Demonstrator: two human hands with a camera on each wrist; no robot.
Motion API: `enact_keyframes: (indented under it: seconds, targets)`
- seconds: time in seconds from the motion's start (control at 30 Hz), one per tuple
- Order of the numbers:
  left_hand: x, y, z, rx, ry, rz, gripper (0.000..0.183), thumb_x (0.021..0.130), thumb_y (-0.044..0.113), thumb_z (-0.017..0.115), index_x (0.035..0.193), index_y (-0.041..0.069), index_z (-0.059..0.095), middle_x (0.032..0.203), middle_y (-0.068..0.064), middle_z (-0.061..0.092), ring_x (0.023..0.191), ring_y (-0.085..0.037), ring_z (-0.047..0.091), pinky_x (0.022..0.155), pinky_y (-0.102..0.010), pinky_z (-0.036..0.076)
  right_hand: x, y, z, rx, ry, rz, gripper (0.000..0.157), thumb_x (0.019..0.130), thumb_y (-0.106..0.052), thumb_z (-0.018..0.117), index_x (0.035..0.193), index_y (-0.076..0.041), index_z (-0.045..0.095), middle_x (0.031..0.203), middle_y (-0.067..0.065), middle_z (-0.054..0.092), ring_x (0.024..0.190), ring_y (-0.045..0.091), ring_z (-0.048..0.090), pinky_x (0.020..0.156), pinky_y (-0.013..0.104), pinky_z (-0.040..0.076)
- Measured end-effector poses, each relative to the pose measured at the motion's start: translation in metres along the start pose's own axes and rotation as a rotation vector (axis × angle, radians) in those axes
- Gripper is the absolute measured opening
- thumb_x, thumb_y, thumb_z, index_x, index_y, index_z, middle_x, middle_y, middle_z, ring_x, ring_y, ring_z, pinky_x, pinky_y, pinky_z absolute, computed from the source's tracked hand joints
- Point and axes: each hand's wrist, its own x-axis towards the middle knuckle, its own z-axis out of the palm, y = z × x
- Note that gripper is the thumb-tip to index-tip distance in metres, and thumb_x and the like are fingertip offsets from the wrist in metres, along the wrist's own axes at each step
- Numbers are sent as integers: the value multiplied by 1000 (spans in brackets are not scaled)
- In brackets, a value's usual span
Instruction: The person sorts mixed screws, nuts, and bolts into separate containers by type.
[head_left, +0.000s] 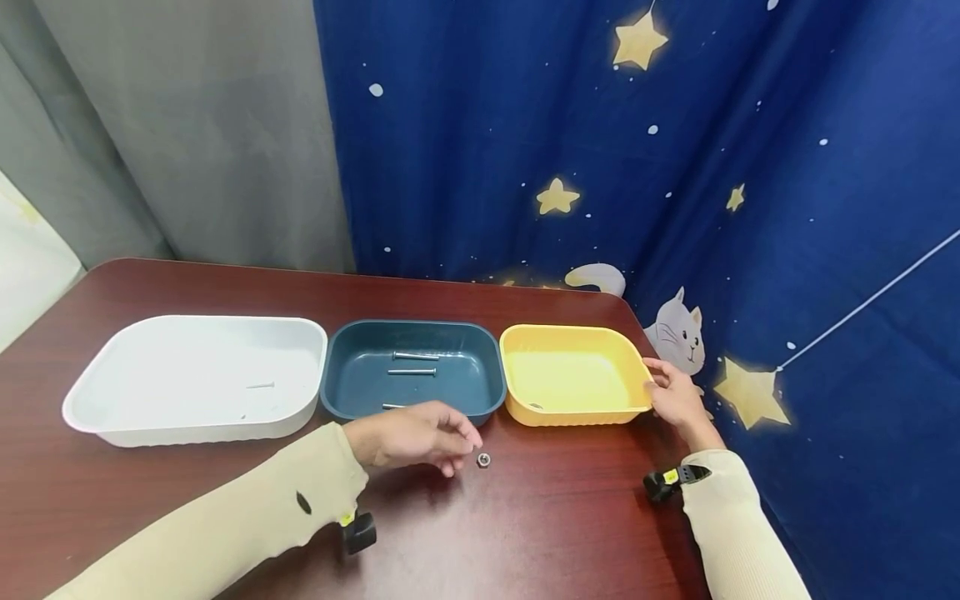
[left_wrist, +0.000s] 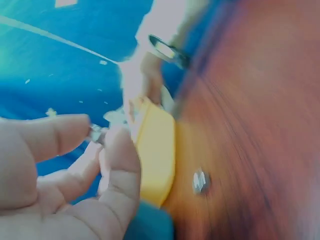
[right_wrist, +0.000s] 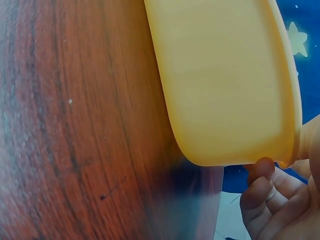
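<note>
My left hand (head_left: 423,435) is above the table in front of the dark blue bin (head_left: 345,400). In the left wrist view, its thumb and a fingertip pinch a small shiny metal nut (left_wrist: 96,134), partly hidden and blurred. Another nut (head_left: 483,460) lies on the table just right of that hand. At the far right, my right hand (head_left: 675,398) grips the end rim of the yellow bin (head_left: 576,417). Its fingers (right_wrist: 257,192) lie against the bin's outer end in the right wrist view. A small dark piece (head_left: 536,406) sits inside the yellow bin.
Several long bolts (head_left: 412,372) lie in the blue bin, one partly behind the left hand. To the left stands a white bin (head_left: 202,435) holding a screw (head_left: 260,385) and a tiny piece. The three bins form a row on the reddish-brown table (head_left: 480,542), with curtains behind.
</note>
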Motion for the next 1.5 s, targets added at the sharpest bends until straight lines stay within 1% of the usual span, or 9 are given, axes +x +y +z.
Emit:
enact_keyframes:
  seconds: [0.1, 0.17, 0.3, 0.47, 0.53, 0.7, 0.93, 1.17, 1.5]
  targets:
    - [7, 6, 3, -306, 3, -8, 15, 98, -1, 50, 105, -8, 61, 84, -9, 60, 74, -15, 58, 71, -23, 52, 1, 0, 1, 0, 0, -10, 47, 98, -7, 45, 145, -1, 38, 130, 31, 52, 76, 25, 58, 55, 28, 50]
    - [12, 10, 5, -458, 21, -2, 17, 99, -2, 46, 108, -9, 59, 86, -9, 60, 75, -14, 59, 73, -22, 53, 1, 0, 1, -1, -1, -17, 47, 99, -7, 44, 145, -1, 38, 130, 31, 52, 77, 25, 58, 55, 28, 50]
    - [28, 18, 9, -643, 100, -9, 26, 101, -3, 41, 121, -17, 49, 91, -12, 60, 80, -14, 61, 77, -22, 53, 2, 2, 1, 2, -2, -25, 46, 99, -7, 44, 144, -1, 38, 130, 31, 52, 78, 24, 58, 54, 29, 49]
    - [55, 26, 9, -725, 239, -37, 34, 99, -5, 43, 129, -20, 41, 100, -17, 58, 91, -19, 61, 87, -26, 52, 1, 3, 2, 4, 0, -18, 45, 100, -7, 44, 144, -2, 38, 129, 31, 52, 71, 22, 57, 55, 30, 50]
    - [66, 28, 9, -753, 280, -41, 36, 99, -6, 43, 132, -20, 39, 113, -23, 55, 104, -24, 59, 94, -29, 49, 1, 3, 2, 2, -1, -15, 45, 100, -7, 44, 144, -2, 37, 128, 31, 52, 69, 22, 57, 56, 29, 50]
    - [89, 32, 11, -781, 323, -33, 41, 98, -11, 38, 138, -20, 32, 144, -33, 31, 134, -36, 38, 103, -35, 41, -2, 1, 4, -4, -4, -17, 46, 100, -8, 43, 145, -2, 37, 128, 30, 53, 74, 23, 58, 56, 30, 50]
    - [121, 45, 23, -821, 401, -42, 40, 100, -4, 35, 136, -19, 31, 138, -32, 35, 135, -39, 36, 105, -40, 39, -2, 0, 4, -11, 4, -12, 46, 100, -8, 42, 145, -2, 37, 128, 30, 53, 77, 25, 58, 57, 30, 50]
    - [147, 46, 28, -953, 417, -99, 53, 105, 18, 34, 141, -19, 19, 147, -31, 22, 141, -38, 22, 114, -40, 24, -2, 1, 3, -6, 9, -23, 46, 100, -8, 42, 145, -1, 37, 129, 30, 53, 77, 24, 58, 57, 30, 50]
    - [161, 41, 30, -995, 465, -132, 73, 103, 31, 35, 144, -19, 1, 155, -31, 2, 144, -41, 4, 117, -45, 13, -3, 1, 4, 1, 13, -33, 44, 101, -7, 42, 145, -1, 37, 127, 30, 54, 73, 22, 58, 57, 30, 50]
